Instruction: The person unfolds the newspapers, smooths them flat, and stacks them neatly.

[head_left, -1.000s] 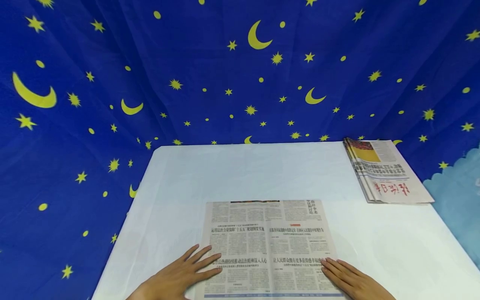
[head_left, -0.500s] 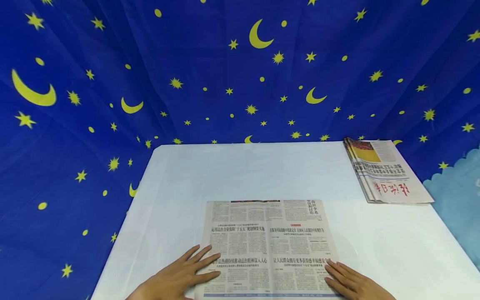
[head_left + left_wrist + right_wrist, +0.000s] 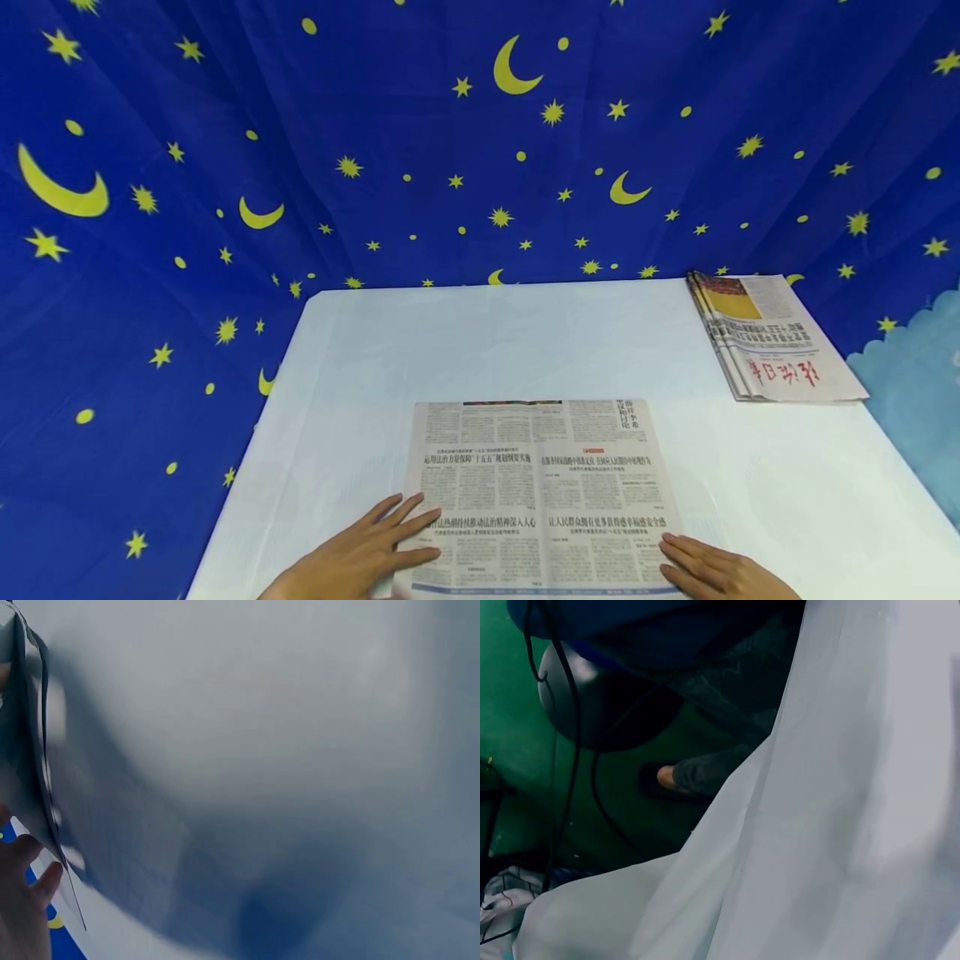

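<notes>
A folded newspaper (image 3: pixel 480 483) lies on the white-covered table, with a crease running down its middle and its lower edge near the bottom of the head view. My left hand (image 3: pixel 360 550) rests on its left side, fingers straight and spread, thumb out of sight. On the opposite side, the fingertips of my right hand (image 3: pixel 720 571) touch the right edge, fingers straight and close together. In the left wrist view, part of my left hand (image 3: pixel 26 892) shows beside the paper's edge at the far left. The right wrist view does not show my right hand.
A stack of folded newspapers (image 3: pixel 776 342) sits at the table's back right. A blue curtain (image 3: pixel 420 125) with moons and stars hangs behind. The right wrist view shows the white tablecloth (image 3: pixel 810 825) draping over the edge, a dark stool (image 3: pixel 600 705) and loose cables on green floor.
My right hand has slid outward to the right and slightly toward me, off more of the newspaper. My left hand has stayed nearly still, and the newspaper lies almost as before.
</notes>
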`<state>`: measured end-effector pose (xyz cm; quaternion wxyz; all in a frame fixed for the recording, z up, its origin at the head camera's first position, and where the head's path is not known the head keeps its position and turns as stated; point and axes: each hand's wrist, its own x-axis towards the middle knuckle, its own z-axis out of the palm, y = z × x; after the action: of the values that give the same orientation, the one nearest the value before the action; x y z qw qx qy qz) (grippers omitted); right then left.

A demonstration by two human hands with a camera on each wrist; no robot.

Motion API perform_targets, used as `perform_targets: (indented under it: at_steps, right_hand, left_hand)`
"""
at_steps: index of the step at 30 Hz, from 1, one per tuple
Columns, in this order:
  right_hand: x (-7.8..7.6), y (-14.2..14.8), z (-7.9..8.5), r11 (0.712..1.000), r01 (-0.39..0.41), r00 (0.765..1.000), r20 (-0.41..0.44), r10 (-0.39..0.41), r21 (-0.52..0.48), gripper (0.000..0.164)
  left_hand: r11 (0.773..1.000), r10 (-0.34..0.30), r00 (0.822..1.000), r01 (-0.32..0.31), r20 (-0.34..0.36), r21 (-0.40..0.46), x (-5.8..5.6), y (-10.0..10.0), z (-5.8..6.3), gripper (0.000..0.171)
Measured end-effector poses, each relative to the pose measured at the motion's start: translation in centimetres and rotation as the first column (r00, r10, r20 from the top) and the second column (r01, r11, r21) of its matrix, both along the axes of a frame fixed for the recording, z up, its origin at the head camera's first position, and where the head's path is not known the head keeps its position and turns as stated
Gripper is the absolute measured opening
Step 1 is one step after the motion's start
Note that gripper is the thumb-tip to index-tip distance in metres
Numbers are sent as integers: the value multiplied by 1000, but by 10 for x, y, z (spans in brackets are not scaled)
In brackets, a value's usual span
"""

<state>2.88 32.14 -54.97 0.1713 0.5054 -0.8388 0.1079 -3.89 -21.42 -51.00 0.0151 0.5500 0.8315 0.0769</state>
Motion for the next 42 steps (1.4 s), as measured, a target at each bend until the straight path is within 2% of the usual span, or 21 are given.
perform_targets:
  at_steps: [4, 9, 13, 15, 17, 21, 24, 28, 35, 42]
  right_hand:
    - [-1, 0, 1, 999, 4, 999, 43, -1, -55, 63]
    - [1, 1, -2, 996, 25, 998, 64, -20, -84, 65]
    - [2, 1, -2, 996, 47, 996, 75, -41, -78, 66]
    - [4, 0, -2, 995, 64, 995, 82, -58, -71, 66]
    - [5, -2, -2, 995, 78, 994, 83, -73, -61, 67]
    - [10, -6, -6, 994, 101, 993, 62, -98, -43, 69]
    - [14, -11, -9, 991, 128, 991, 29, -127, -29, 71]
    - [16, -20, -9, 986, 166, 986, -7, -166, -7, 75]
    - [2, -63, 10, 984, 175, 984, -30, -175, 14, 84]
    - [-13, -126, 31, 985, 175, 984, 14, -175, -6, 92]
  left_hand:
    - [999, -15, 1000, 15, 12, 35, -3, 1, 0, 50]
    - [999, -16, 1000, 17, -27, 41, -6, 3, 0, 37]
    - [998, -24, 997, 27, -70, 47, -9, 4, -2, 41]
    - [996, -28, 997, 34, -75, 79, -12, 5, -3, 44]
    - [992, -27, 998, 34, -63, 118, -14, 5, -4, 45]
    - [980, -11, 1000, 8, 14, 198, -17, 6, -5, 46]
    - [976, 10, 998, -23, 59, 218, -17, 6, -5, 45]
    - [971, 50, 996, -65, 71, 229, -16, 8, -6, 40]
    - [963, 81, 995, -91, 50, 254, -17, 10, -7, 42]
    - [961, 114, 989, -133, 91, 241, -18, 13, 0, 33]
